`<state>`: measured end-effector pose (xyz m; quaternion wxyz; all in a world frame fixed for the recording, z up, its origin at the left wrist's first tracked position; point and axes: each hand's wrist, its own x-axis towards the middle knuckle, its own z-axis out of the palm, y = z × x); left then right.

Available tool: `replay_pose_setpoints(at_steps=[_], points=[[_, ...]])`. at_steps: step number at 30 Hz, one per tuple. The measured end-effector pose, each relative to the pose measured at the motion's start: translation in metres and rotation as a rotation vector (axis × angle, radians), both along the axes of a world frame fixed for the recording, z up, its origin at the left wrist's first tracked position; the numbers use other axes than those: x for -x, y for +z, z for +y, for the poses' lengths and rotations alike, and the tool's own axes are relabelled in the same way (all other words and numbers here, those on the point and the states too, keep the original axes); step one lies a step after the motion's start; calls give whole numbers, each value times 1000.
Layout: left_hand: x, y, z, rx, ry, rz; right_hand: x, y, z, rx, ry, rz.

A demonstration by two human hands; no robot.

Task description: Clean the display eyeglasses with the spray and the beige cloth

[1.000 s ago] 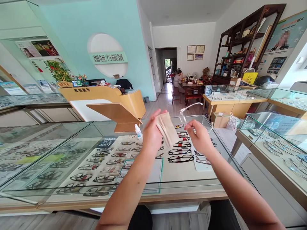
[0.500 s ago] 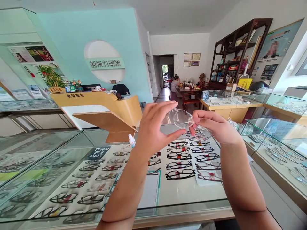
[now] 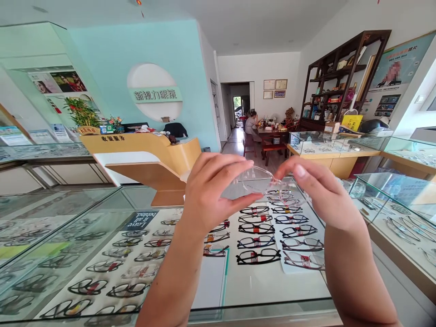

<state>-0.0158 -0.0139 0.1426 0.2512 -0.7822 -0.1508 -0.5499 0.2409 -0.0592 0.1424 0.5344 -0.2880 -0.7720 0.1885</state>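
Over the glass counter, my left hand (image 3: 213, 193) grips a pair of clear-framed eyeglasses (image 3: 255, 185) at one lens, fingers on the upper rim and thumb on the lower. The glasses are tilted, and their far side is hard to make out against the display. My right hand (image 3: 315, 190) is at the middle of the glasses, near the bridge. Its forefinger tip touches or almost touches the frame, while the thumb stands apart from it and the hand does not grip.
Under the glass top (image 3: 269, 284) lie rows of eyeglasses (image 3: 258, 256), many with red tags. A white board with a green edge (image 3: 213, 277) is below my left forearm. Beyond are a wooden reception desk (image 3: 185, 152), another display case (image 3: 335, 147) and a seated person (image 3: 252, 125).
My right hand has loosened its pinch on the glasses, the thumb lifting away and the hand shifting right. My left hand keeps its hold. The view has tipped slightly upward.
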Motion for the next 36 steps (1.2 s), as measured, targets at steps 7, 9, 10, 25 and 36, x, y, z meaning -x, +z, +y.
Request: replay_pose_setpoints(at_steps=[7, 9, 10, 25, 36], points=[[5, -1, 4, -27, 57, -243, 0, -2, 4, -387, -246, 20], [6, -1, 3, -14, 42, -269, 3, -3, 5, -410, -314, -11], [5, 0, 2, -1, 37, -276, 4, -3, 6, -417, -342, -17], [2, -12, -3, 518, 3, -535, 25, -10, 15, -405, -461, 140], [-10, -9, -9, 503, -3, -644, 38, -19, 20, -338, -586, 231]])
